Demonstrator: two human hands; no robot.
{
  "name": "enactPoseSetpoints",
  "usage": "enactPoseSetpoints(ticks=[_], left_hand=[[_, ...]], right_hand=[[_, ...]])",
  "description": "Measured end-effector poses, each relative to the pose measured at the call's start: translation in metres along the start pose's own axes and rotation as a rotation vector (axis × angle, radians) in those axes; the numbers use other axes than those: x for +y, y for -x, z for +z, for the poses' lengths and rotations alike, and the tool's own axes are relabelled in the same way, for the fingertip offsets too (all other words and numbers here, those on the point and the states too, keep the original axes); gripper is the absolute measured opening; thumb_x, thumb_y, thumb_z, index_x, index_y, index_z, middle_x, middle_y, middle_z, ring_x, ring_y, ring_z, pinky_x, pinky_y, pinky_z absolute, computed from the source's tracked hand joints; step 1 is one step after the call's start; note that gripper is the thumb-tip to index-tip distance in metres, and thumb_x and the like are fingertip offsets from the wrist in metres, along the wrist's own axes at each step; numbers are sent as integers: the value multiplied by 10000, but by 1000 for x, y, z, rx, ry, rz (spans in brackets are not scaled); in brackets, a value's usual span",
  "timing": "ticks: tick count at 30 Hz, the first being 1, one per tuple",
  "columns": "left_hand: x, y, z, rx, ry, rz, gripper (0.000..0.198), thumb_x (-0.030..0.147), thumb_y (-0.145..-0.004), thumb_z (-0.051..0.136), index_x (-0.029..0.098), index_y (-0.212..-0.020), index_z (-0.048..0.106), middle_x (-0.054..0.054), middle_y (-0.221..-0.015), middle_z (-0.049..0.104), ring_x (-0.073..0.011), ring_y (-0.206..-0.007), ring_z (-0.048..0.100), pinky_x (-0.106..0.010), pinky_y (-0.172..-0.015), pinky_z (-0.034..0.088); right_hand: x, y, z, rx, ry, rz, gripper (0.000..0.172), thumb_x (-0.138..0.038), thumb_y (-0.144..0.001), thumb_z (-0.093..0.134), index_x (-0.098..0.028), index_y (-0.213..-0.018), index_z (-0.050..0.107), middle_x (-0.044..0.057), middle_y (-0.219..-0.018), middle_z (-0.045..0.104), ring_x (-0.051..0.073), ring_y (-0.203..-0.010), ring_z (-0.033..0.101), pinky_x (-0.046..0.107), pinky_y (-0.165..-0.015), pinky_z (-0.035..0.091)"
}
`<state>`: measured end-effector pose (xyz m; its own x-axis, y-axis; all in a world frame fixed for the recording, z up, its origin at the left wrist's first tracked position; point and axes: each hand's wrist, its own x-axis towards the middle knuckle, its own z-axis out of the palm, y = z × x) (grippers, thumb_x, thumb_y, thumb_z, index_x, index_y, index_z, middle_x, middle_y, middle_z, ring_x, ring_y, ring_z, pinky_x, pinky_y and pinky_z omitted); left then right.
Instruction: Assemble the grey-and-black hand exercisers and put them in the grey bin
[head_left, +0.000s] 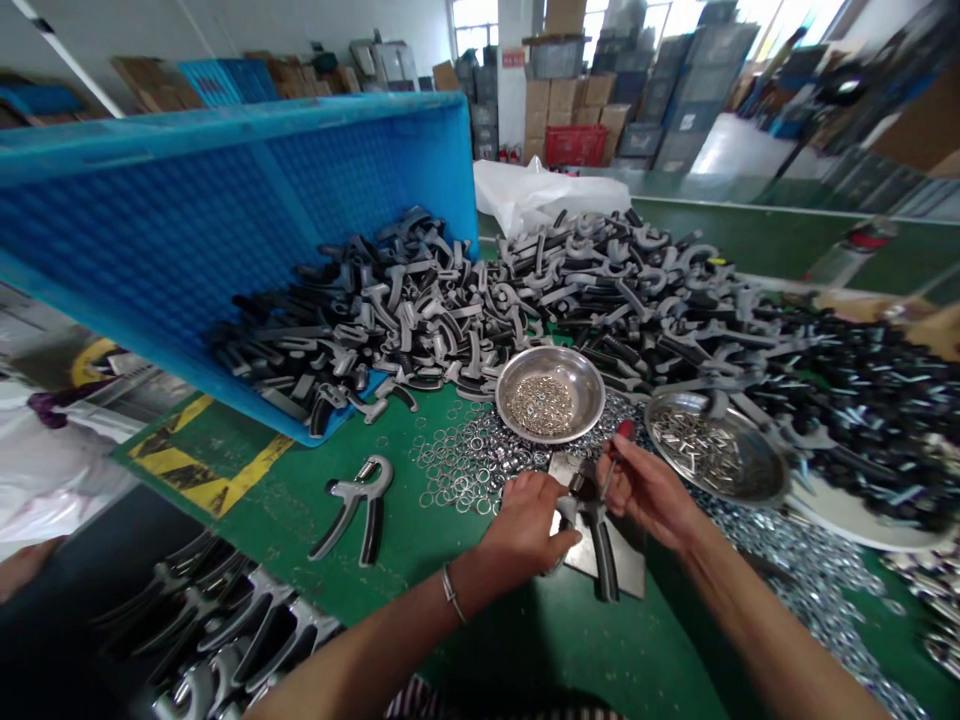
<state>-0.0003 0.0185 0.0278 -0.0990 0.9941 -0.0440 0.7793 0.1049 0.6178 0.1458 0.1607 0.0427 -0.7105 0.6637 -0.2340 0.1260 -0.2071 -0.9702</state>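
My left hand (529,515) is closed on a grey-and-black hand grip strengthener (604,560), steadying it over a small metal plate (630,572). In my right hand (651,492) is a thin tool with a red end, which looks like a screwdriver (610,478); its shaft points down at the head of the strengthener. My fingers hide part of that head and the tool's tip. Another hand grip strengthener (379,505), with a spring at its top, lies by itself on the green table to the left.
A blue crate (285,220) on its side spills grey handle parts (442,330). Metal bowls of small pieces (551,395) and pins (697,450) stand behind my hands. Rings (457,470) and washers (810,580) lie scattered. Black knobs (892,400) are piled right. Strengtheners (247,630) fill the lower left.
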Motion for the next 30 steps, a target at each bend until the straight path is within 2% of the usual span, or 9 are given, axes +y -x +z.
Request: enactPoseSetpoints(ticks=[3,6,9,13,16,20,23,26,30], left_hand=[[-2,0,1,10,11,11,434,378,-818,706,181,-1177,562,-85,-1182,572,-278,-1121,480,-418,-990,367],[-4,0,3,11,10,15,423,376,-824,699,179,-1173,560,-84,-1175,568,-276,-1113,477,-418,-987,370],[-5,0,4,10,5,23,414,368,-829,692,171,-1167,558,-85,-1166,565,-275,-1107,475,-419,-987,372],[-5,0,5,18,5,30,430,376,-827,698,175,-1180,553,-84,-1171,560,-278,-1119,468,-422,-991,369],[-5,0,5,21,7,25,434,381,-825,701,180,-1179,552,-85,-1176,560,-278,-1118,470,-422,-988,371],[-5,1,5,13,16,25,424,388,-834,691,189,-1180,550,-84,-1174,560,-274,-1114,478,-422,-994,369],[-3,1,3,4,7,20,401,390,-844,679,193,-1171,554,-87,-1169,561,-277,-1120,480,-422,-992,371],[1,1,1,-6,-16,-6,392,379,-845,676,191,-1167,558,-94,-1176,565,-283,-1125,483,-426,-987,375],[4,1,-3,-7,-45,-20,388,364,-843,674,181,-1167,564,-96,-1175,574,-285,-1123,489,-423,-978,379]], right_hand=[[17,18,-6,160,-46,-113,320,-544,-912,585,-249,-977,480,0,-753,704,174,-587,680,301,-564,559],[33,36,-5,263,99,-175,274,-495,-924,606,-253,-981,491,11,-794,734,183,-636,708,328,-644,586],[40,42,-1,314,179,-207,255,-494,-939,577,-254,-971,496,28,-816,742,200,-652,714,344,-653,588],[42,39,0,342,154,-205,256,-502,-947,547,-262,-1004,476,42,-870,745,219,-657,716,354,-613,583],[44,41,0,361,363,-236,235,-488,-960,514,-259,-1009,503,46,-829,733,239,-708,717,374,-679,573],[40,47,6,305,833,-337,275,-474,-965,448,-232,-950,578,114,-934,713,298,-876,705,424,-804,527],[29,42,13,229,978,-301,262,-436,-969,419,-208,-993,546,119,-867,699,292,-752,701,394,-695,510],[17,29,11,157,921,-258,208,-410,-962,454,-212,-1003,503,86,-815,695,266,-721,689,364,-666,493],[5,29,6,50,584,-178,235,-469,-959,512,-239,-917,487,-9,-656,653,200,-604,648,332,-641,499]])
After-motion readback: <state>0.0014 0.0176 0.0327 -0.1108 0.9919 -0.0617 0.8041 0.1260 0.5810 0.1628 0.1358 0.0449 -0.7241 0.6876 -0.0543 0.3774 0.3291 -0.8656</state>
